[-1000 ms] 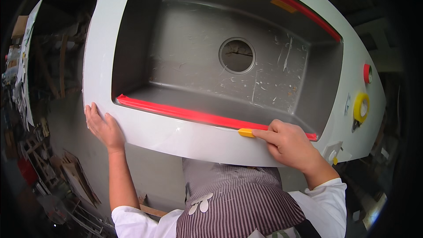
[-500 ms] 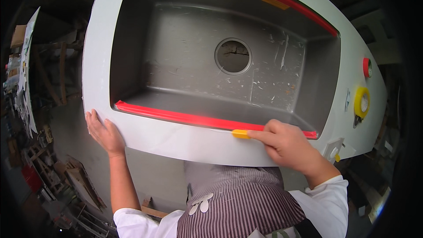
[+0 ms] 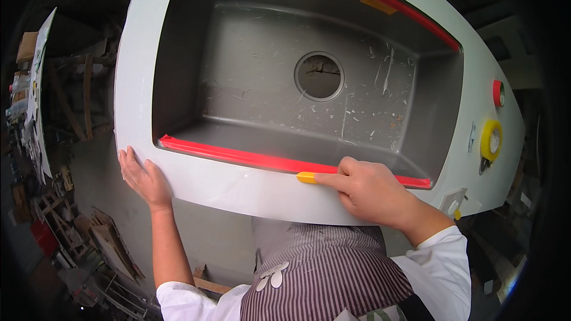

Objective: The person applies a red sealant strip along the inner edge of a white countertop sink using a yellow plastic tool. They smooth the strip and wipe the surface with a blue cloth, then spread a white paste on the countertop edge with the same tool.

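**Two hands on a grey sink**

Head view: the right hand [image 3: 372, 193] pinches a small yellow tool [image 3: 307, 177] against the sink [image 3: 143, 71]'s near rim, its long axis along the red strip [image 3: 238, 156], tip pointing left. The left hand [image 3: 143, 178] lies open on the sink's near-left corner. Inside the sink are white scraps around the drain hole [image 3: 319, 76]. A yellow tape roll [image 3: 491, 140] and a red roll [image 3: 498, 93] sit on its right rim.
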### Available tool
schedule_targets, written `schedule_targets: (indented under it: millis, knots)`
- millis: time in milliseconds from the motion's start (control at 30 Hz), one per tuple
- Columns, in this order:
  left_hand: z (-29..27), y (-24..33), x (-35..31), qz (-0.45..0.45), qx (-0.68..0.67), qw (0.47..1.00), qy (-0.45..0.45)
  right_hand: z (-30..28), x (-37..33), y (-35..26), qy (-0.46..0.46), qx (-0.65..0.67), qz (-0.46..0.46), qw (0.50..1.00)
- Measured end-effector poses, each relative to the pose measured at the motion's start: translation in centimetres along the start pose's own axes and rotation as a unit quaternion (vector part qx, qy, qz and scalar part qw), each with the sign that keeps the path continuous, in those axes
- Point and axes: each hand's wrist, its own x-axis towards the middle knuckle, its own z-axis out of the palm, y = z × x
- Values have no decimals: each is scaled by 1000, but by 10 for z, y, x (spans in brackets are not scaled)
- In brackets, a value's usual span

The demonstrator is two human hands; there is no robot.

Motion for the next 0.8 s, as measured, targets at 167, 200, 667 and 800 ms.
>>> schedule_targets:
  millis: [167, 200, 667, 800]
  knots:
    - [1, 0, 0, -4, -1, 1000, 0, -5, -18, 10, -1, -10, 20, 1000]
    - [1, 0, 0, -3, -3, 1000, 1, -6, -22, 11, -2, -11, 27, 1000]
    - [3, -6, 1, 8, 8, 1000, 1, -13, -72, 39, -8, -15, 109, 994]
    - [4, -9, 2, 13, 4, 1000, 2, -17, -85, 41, 9, -28, 115, 993]
